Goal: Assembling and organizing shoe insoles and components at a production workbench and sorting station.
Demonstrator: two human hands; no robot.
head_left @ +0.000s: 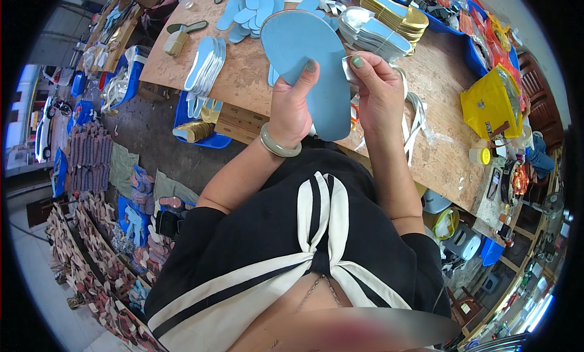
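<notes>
A large light-blue insole is held up over the near edge of the table, broad end away from me. My left hand is closed around its left side, thumb flat on the blue face and the other fingers hidden beneath. At the insole's right edge my right hand pinches a small white strip between thumb and fingers. Whether the strip is attached to the insole, I cannot tell. Long white straps lie on the table behind my right wrist.
On the wooden table lie loose blue insoles, a white-edged stack at left, bundled silver and gold-edged stacks at the back. A yellow bag and a small yellow-lidded jar stand at right. Blue bins hold parts below left.
</notes>
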